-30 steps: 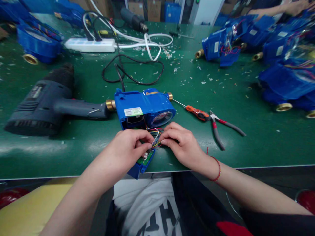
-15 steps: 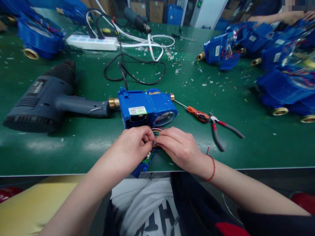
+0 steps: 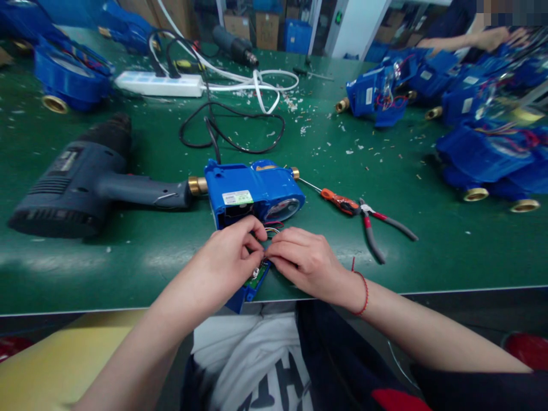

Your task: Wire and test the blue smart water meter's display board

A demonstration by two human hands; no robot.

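Our left hand (image 3: 237,248) and right hand (image 3: 306,262) pinch wires (image 3: 273,230). At twelve o'clock, the water meter (image 3: 246,180) bears an illegible label (image 3: 238,197); our shirt (image 3: 257,354) shows "H".

Forearms (image 3: 432,322) angle inward, left hand (image 3: 229,251) and right hand (image 3: 307,260) close together, fingers (image 3: 286,250) curled.

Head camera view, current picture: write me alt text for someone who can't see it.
A person's left hand and right hand meet at thin wires beside a circuit board, in front of a blue device on a green table. A power tool lies left of it, a screwdriver and pliers to the right.
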